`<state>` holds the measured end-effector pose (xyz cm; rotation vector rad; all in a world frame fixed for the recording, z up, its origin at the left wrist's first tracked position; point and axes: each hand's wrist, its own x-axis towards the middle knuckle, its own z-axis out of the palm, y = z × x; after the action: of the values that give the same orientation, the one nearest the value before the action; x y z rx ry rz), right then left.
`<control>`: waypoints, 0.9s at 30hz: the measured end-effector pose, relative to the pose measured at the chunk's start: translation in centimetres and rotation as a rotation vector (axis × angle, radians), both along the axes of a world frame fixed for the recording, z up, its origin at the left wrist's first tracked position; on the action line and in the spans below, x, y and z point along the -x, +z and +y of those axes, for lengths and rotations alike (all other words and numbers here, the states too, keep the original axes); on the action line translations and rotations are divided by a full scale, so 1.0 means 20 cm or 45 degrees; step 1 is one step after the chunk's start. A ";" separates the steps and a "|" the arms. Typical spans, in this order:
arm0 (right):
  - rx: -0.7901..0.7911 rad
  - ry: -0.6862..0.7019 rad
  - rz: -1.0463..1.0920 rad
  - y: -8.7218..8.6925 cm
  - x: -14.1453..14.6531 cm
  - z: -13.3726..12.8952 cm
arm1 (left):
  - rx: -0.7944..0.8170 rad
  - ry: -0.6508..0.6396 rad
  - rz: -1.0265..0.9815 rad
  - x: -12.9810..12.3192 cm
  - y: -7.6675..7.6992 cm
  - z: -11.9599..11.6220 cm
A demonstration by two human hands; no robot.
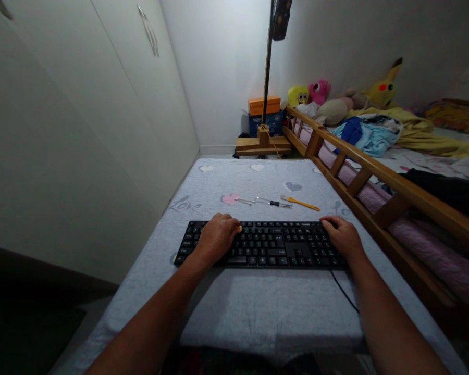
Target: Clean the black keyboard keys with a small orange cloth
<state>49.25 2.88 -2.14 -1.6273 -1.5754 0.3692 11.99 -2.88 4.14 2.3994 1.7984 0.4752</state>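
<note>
A black keyboard (266,245) lies flat on the cloth-covered table in front of me. Over its left part rests my left hand (219,234), fingers closed and pressed down near the keys. A small yellowish piece (239,229) shows at its fingertips, too small to name. At the keyboard's right end, my right hand (343,237) grips the edge, thumb and fingers around the far corner. Behind the keyboard lie a brush (300,202) with a yellow handle, a thin metal tool (273,202) with a black grip, and slim metal tweezers (244,201).
A light patterned cloth (234,179) covers the table. The keyboard's cable (344,291) runs toward me under my right forearm. Along the right stands a wooden bed rail (359,161); a white wardrobe (101,130) borders the left. A wooden stand (263,143) is beyond the table.
</note>
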 end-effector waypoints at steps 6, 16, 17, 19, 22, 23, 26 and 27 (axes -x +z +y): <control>0.014 0.003 -0.025 -0.01 -0.01 0.00 | 0.022 0.090 0.023 0.16 0.02 -0.04; 0.010 -0.016 -0.020 -0.01 -0.01 0.00 | -0.001 0.186 0.052 0.37 0.01 -0.09; 0.008 -0.016 -0.015 -0.01 -0.01 0.00 | -0.007 0.195 0.042 0.39 0.01 -0.10; 0.011 -0.017 -0.011 0.00 -0.01 0.00 | -0.014 0.214 0.019 0.43 0.00 -0.11; 0.019 -0.022 -0.014 0.00 -0.01 0.00 | -0.013 0.243 0.001 0.48 0.00 -0.12; 0.022 -0.025 -0.018 0.00 -0.01 0.00 | -0.010 0.252 0.002 0.49 0.00 -0.13; 0.027 -0.030 -0.026 0.00 -0.01 0.00 | 0.003 0.288 0.035 0.54 0.01 -0.15; 0.028 -0.027 -0.028 0.00 -0.01 0.00 | 0.002 0.305 0.055 0.56 0.01 -0.16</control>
<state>49.53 2.86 -2.12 -1.6688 -1.5743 0.3604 0.78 -5.99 4.31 2.2188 2.1159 0.4460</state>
